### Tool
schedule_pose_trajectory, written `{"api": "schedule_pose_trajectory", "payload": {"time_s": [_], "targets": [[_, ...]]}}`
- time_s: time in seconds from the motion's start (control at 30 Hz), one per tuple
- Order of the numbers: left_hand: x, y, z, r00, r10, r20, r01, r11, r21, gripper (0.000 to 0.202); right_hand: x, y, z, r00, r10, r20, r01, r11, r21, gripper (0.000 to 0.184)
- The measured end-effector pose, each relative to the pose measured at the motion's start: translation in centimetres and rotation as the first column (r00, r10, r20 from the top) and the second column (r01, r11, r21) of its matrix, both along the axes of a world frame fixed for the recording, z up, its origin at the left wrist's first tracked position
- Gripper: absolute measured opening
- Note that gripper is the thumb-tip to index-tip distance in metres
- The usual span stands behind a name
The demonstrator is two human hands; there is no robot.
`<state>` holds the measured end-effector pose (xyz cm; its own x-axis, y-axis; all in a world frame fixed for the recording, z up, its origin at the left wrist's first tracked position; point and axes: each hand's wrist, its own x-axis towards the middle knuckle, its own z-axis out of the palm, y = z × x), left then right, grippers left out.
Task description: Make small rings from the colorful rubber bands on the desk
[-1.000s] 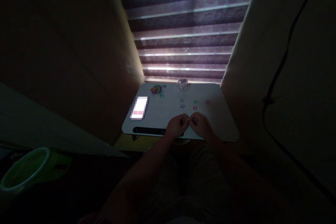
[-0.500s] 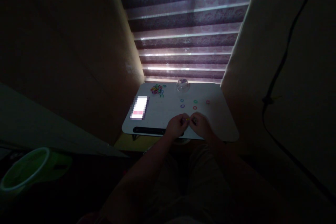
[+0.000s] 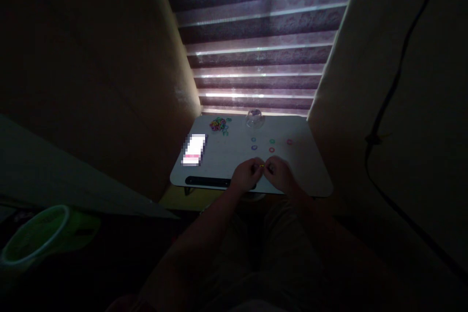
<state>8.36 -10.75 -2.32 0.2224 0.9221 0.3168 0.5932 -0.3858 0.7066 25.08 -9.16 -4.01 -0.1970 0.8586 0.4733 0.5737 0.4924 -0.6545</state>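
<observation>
Over the front part of the white lap table (image 3: 226,161), my left hand (image 3: 244,174) and my right hand (image 3: 281,175) meet fingertip to fingertip. Both are closed in a pinch on a small yellow band (image 3: 261,165), mostly covered by the fingers. Just beyond them lie loose small rings: a blue ring (image 3: 253,140), a purple ring (image 3: 254,147), a green ring (image 3: 272,141), a red ring (image 3: 271,149) and a pink ring (image 3: 289,142). A pile of mixed coloured rings (image 3: 218,125) sits at the back left.
A clear round container (image 3: 255,119) stands at the table's back edge. A lit phone (image 3: 194,150) lies at the left. The black ledge (image 3: 208,182) runs along the front edge. A green basket (image 3: 51,234) is at the lower left; a pleated blind (image 3: 259,53) covers the window.
Almost nothing differs. Both hands stay in the same place with the yellow band between them, which shows slightly differently at the fingertips.
</observation>
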Motion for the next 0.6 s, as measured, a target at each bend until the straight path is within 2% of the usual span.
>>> {"api": "schedule_pose_trajectory", "payload": {"time_s": [0.6], "targets": [[0.02, -0.07, 0.17, 1.000, 0.012, -0.022, -0.012, 1.000, -0.022, 0.017, 0.03, -0.13, 0.27, 1.000, -0.008, 0.007, 0.008, 1.000, -0.001, 0.010]]}}
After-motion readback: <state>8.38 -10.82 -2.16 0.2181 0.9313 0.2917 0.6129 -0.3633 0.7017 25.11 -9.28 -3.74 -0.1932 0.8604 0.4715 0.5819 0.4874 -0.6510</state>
